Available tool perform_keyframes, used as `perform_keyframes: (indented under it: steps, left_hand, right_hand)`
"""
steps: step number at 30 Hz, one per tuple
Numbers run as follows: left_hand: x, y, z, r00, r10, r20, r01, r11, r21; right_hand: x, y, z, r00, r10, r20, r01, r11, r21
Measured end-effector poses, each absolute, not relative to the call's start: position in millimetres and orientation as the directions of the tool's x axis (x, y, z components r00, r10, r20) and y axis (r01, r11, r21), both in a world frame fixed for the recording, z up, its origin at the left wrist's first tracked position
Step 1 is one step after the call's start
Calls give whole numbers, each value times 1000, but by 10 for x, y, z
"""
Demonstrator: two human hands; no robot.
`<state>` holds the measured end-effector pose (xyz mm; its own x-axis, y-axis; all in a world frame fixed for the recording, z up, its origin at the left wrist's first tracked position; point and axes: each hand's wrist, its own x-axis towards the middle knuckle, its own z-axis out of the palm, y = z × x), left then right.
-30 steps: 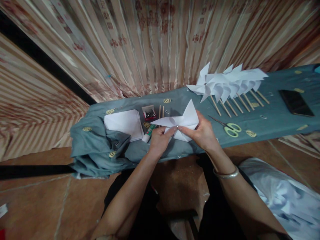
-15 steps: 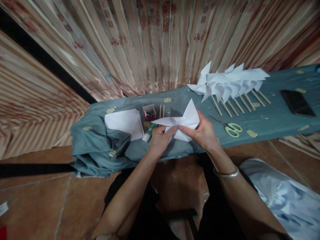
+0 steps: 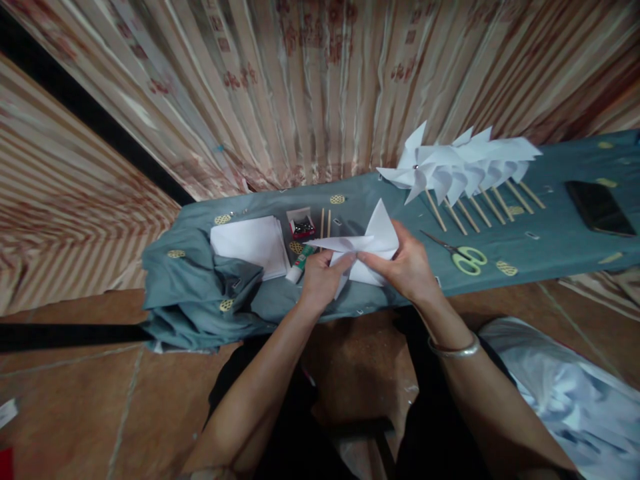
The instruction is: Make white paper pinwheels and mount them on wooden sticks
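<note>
Between both hands is a white paper pinwheel [image 3: 379,230], held just above the cloth near the table's front edge. My left hand [image 3: 320,279] grips its left side, with the thumb pressing near the centre. My right hand [image 3: 407,261] is closed on the right side, its thumb tip close to the left thumb at the middle. The fingers behind the paper are hidden. A green and white glue stick [image 3: 300,263] lies just left of my left hand. Behind it stand an open small box of metal pins [image 3: 301,225] and two wooden sticks [image 3: 325,223].
A stack of white paper [image 3: 247,247] lies on the left of the blue-green cloth [image 3: 550,247]. Green-handled scissors [image 3: 465,258] lie to the right. Several finished pinwheels on sticks [image 3: 465,163] overlap at the back right. A black phone [image 3: 599,208] lies at far right.
Both hands keep hold of the pinwheel in nearly the same place. The thumbs stay pressed at its centre, and the paper blades have shifted slightly. The whole view has drifted a little.
</note>
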<state>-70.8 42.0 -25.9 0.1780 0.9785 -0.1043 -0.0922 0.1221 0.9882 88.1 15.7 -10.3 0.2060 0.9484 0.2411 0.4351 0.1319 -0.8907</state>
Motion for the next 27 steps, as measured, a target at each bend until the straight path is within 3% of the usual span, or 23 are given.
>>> perform_keyframes:
  steps: [12,27]
  left_hand:
    - [-712,403,-192,175,978,-117,47,111,993]
    - [-672,446,-285,183,979,-88,28,84,996]
  right_hand:
    - [835,143,-27,248,948,197,457,65,-887]
    - [859,143,-49,265,946,187,520,23,-854]
